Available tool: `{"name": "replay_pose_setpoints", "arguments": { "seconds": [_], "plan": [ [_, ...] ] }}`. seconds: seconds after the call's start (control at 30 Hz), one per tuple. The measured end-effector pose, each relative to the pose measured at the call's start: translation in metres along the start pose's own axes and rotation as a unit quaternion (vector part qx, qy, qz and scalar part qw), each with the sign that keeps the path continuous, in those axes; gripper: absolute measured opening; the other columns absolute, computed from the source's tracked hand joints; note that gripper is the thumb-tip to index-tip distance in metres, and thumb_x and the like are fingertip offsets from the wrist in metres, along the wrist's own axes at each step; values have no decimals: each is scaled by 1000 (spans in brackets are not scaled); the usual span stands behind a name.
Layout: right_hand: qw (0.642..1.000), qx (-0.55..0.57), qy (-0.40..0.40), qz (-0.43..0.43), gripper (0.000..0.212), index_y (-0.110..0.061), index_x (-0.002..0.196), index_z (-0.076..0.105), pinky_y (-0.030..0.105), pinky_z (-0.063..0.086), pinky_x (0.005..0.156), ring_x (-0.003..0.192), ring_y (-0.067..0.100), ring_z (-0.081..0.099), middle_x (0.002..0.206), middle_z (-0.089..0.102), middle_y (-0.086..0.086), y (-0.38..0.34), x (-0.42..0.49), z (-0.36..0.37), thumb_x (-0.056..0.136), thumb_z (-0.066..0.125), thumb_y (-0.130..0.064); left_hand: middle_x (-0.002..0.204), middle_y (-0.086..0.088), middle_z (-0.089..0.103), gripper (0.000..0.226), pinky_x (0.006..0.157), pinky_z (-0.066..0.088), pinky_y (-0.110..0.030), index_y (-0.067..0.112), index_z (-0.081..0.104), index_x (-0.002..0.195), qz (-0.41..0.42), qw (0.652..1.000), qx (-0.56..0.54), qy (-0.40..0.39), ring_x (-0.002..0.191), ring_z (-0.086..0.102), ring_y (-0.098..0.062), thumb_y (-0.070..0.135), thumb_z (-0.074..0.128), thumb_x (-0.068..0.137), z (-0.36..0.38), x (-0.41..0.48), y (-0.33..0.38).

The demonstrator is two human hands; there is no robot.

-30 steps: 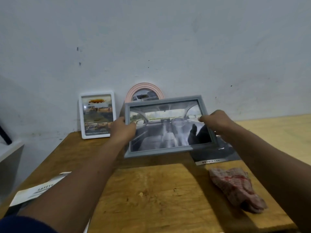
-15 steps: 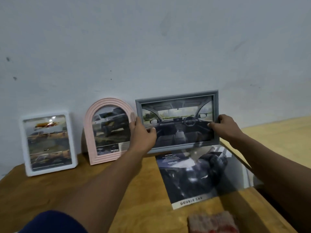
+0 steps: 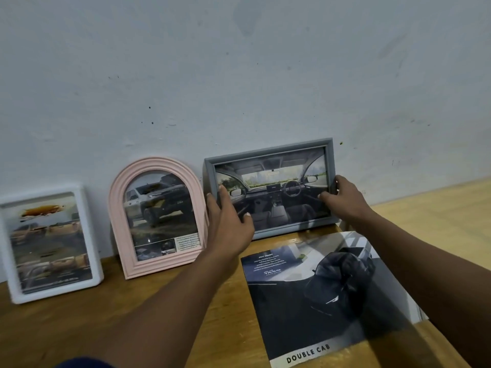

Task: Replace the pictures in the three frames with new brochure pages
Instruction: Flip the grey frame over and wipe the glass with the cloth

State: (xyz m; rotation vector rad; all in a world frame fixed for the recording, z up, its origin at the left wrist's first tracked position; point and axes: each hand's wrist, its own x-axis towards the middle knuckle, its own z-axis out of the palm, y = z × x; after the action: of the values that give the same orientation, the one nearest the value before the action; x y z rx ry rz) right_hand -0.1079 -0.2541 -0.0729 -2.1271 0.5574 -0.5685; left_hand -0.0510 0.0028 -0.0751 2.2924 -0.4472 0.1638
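Observation:
A grey picture frame (image 3: 276,192) with a car-interior page stands on the wooden table (image 3: 47,328) and leans on the wall. My right hand (image 3: 345,200) grips its right edge, with the thumb on the glass and the fingers round the rim. Over the frame's left edge lies my left hand (image 3: 228,224), fingers straight and touching it. To the left stand a pink arched frame (image 3: 156,216) with a truck page and a white frame (image 3: 50,243) with a brownish page. A dark "DOUBLE CAB" brochure (image 3: 318,293) lies flat in front of the grey frame.
A pale wall (image 3: 239,75) rises directly behind the three frames. A lighter wooden surface (image 3: 438,216) extends to the right beyond the table's edge. The brochure overhangs the table's right edge slightly.
The grey frame went from mid-air over the table to standing against the wall beside the pink frame. My left hand's fingers have straightened. The view swung right and closer.

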Motion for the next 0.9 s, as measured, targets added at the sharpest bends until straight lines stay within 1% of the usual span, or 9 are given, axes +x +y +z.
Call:
{"name": "replay_pose_setpoints", "arguments": {
  "seconds": [0.07, 0.13, 0.23, 0.3, 0.4, 0.5, 0.6, 0.77, 0.9],
  "plan": [
    [1000, -2, -2, -17, 29, -10, 109, 45, 42, 50, 71, 87, 31, 57, 99, 58, 13, 1, -4, 1, 89, 63, -22, 168, -4, -22, 90, 121, 18, -39, 27, -9, 162, 4, 1000, 8, -6, 156, -5, -30, 32, 57, 101, 1, -1, -2],
    [999, 1, -15, -43, 41, -12, 123, 42, 42, 50, 80, 95, 31, 56, 112, 58, 10, 3, -8, 3, 90, 64, -19, 167, -5, -25, 90, 121, 21, -40, 27, -10, 161, 8, 1000, 27, -11, 156, -4, -32, 34, 57, 101, 2, -1, -3],
    [998, 9, -24, -54, 74, -16, 154, 24, 43, 42, 101, 122, 34, 50, 142, 47, 11, 5, -10, 5, 92, 64, -17, 165, -7, -30, 90, 120, 24, -41, 28, -12, 160, 8, 998, 54, -19, 156, -4, -34, 38, 55, 101, 3, -4, -2],
    [998, 11, -31, -56, 83, -22, 158, 16, 44, 39, 107, 134, 35, 43, 156, 36, 10, 6, -9, 6, 91, 65, -19, 163, -8, -34, 90, 120, 24, -42, 29, -14, 160, 3, 998, 63, -23, 155, -5, -36, 39, 54, 101, 3, -5, 0],
    [997, 5, -41, -59, 86, -24, 159, 15, 45, 39, 108, 135, 36, 43, 157, 35, 10, 7, -7, 6, 90, 66, -21, 160, -8, -40, 91, 116, 29, -41, 30, -16, 159, -11, 997, 70, -23, 155, -5, -38, 39, 53, 101, 6, -9, 6],
    [997, 2, -48, -57, 86, -27, 158, 13, 46, 41, 108, 132, 36, 46, 158, 34, 10, 8, -6, 3, 90, 65, -23, 158, -8, -42, 92, 101, 37, -31, 31, -16, 160, -16, 997, 69, -13, 155, 5, -39, 37, 54, 101, 9, -12, 13],
    [997, -1, -54, -52, 85, -26, 159, 13, 40, 40, 102, 129, 35, 48, 158, 34, 10, 8, -7, -1, 92, 65, -22, 158, -8, -43, 92, 87, 31, -26, 31, -16, 160, -16, 998, 67, -4, 155, 4, -38, 35, 54, 101, 12, -13, 15],
    [997, -5, -63, -46, 85, -25, 159, 12, 45, 36, 108, 140, 38, 37, 161, 29, 11, 7, -11, -6, 92, 65, -23, 160, -4, -40, 90, 87, 29, -26, 29, -12, 161, -8, 998, 68, 13, 156, 0, -34, 34, 55, 101, 13, -15, 16],
    [997, -22, -28, -68, 75, -15, 155, 25, 39, 40, 101, 129, 32, 47, 152, 41, 15, -6, -23, -5, 92, 65, -17, 168, -3, -17, 83, 106, 33, -30, 25, 3, 162, -1, 998, 48, 41, 155, 6, -29, 31, 57, 100, 6, -16, 15]
  ]
}}
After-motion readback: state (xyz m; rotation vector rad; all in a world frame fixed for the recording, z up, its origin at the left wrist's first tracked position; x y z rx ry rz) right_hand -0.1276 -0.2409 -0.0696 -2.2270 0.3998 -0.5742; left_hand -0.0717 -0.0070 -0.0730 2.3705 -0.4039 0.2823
